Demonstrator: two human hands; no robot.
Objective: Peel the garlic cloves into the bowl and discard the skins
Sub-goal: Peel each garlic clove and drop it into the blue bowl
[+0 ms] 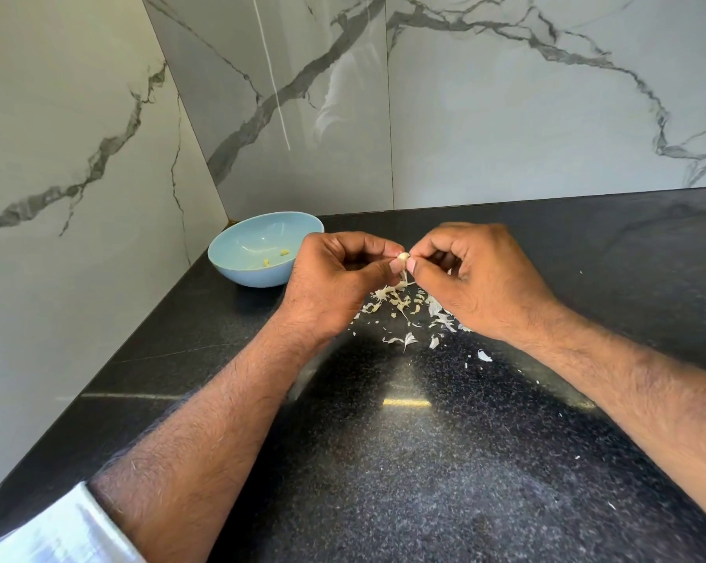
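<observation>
- I have one garlic clove [402, 257] pinched between both hands, held above the dark countertop [444, 461], just right of the blue bowl [237, 270]
- My left hand [335, 278] has thumb and forefinger curled onto the clove's left side; my right hand [477, 278] pinches its right side, the other fingers folded in
- A strip of skin [402, 278] hangs from under the clove, so I judge the peeling to be partway through on this one
- The bowl holds a few small pale pieces [276, 257], which I take for peeled cloves; they are too small to be sure
- Loose skins [408, 314] lie scattered on the countertop below and between my wrists, none yet discarded
- I expect the clove to be light, firm and a little slick once bare, so I would hold it by its ends with fingertips, not squeeze its middle
- The skin looks papery and brittle; I would take the hanging strip close to where it joins the clove, or it may tear short
- The flakes will likely drift at any puff, so I would gather them slowly
</observation>
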